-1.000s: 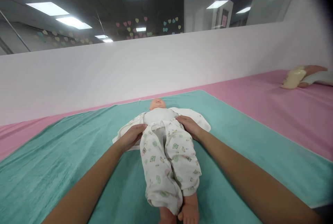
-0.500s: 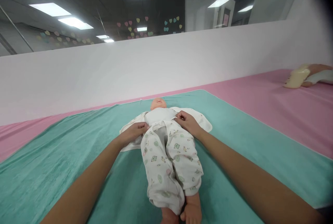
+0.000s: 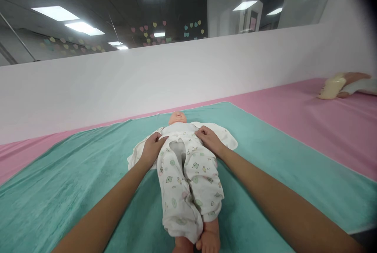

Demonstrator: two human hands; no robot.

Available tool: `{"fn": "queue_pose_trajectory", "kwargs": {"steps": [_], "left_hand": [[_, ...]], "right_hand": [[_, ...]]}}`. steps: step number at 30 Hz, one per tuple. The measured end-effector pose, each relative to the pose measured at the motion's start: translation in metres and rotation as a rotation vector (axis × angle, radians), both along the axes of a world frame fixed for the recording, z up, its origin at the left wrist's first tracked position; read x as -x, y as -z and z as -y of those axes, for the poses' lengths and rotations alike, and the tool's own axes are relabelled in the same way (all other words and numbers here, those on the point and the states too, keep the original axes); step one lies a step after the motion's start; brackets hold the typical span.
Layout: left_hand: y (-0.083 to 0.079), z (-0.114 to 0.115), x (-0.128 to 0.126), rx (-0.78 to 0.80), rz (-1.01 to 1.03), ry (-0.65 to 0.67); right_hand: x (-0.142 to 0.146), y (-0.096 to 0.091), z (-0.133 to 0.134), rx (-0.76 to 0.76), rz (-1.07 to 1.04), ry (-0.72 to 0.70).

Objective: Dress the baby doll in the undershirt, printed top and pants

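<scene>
A baby doll (image 3: 178,117) lies on its back, head away from me and bare feet towards me. White patterned baby pants (image 3: 173,182) cover its legs, with an open gap at the crotch. My left hand (image 3: 152,148) is closed at the left side of the waistband, thumb along the cloth; its other fingers are partly hidden. On the opposite side, my right hand (image 3: 208,138) pinches the waistband's edge. Above it the doll's torso is covered in plain white cloth (image 3: 180,128). A white printed garment (image 3: 222,132) spreads out beneath the doll on both sides.
Under the doll is a green blanket (image 3: 103,159) over a pink sheet (image 3: 294,106). At the far right lies another doll-like figure (image 3: 357,76) beside a cream-coloured object (image 3: 332,88). A white low wall (image 3: 118,84) with glass above runs behind.
My left hand has turned, its knuckles now higher and its thumb pointing across the waistband. The waistband sits slightly higher and flatter. My right hand stays at its side. The view has shifted slightly.
</scene>
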State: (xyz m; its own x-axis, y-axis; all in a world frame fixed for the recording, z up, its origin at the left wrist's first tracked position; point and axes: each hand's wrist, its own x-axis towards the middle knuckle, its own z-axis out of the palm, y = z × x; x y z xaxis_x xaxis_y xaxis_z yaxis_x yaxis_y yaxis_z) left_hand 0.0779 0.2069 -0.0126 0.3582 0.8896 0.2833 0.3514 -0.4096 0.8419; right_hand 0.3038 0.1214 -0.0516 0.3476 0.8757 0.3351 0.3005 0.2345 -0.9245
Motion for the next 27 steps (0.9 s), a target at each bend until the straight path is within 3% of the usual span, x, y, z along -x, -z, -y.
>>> {"fn": "queue_pose_trajectory", "kwargs": {"steps": [5, 9, 14, 17, 20, 23, 27], "left_hand": [[-0.001, 0.0, -0.002, -0.019, 0.074, 0.1], [-0.015, 0.007, -0.005, -0.032, 0.036, 0.19], [-0.027, 0.012, -0.003, 0.207, -0.014, 0.305], [-0.027, 0.011, 0.001, 0.219, -0.069, 0.347], [-0.026, 0.01, 0.003, 0.081, -0.112, 0.34], [-0.025, 0.008, 0.003, -0.012, -0.152, 0.395], [-0.022, 0.003, 0.003, -0.02, -0.151, 0.427]], "right_hand": [[-0.003, -0.009, 0.004, -0.013, 0.069, -0.167], [-0.001, -0.019, 0.005, -0.037, 0.245, -0.126], [0.013, -0.029, 0.007, -0.243, 0.561, -0.104], [0.018, -0.029, 0.0, -0.17, 0.679, 0.017], [0.016, -0.028, -0.016, -0.077, 0.758, 0.131], [0.011, -0.029, -0.037, 0.009, 0.772, 0.115], [0.009, -0.033, -0.065, 0.152, 0.71, 0.04]]}}
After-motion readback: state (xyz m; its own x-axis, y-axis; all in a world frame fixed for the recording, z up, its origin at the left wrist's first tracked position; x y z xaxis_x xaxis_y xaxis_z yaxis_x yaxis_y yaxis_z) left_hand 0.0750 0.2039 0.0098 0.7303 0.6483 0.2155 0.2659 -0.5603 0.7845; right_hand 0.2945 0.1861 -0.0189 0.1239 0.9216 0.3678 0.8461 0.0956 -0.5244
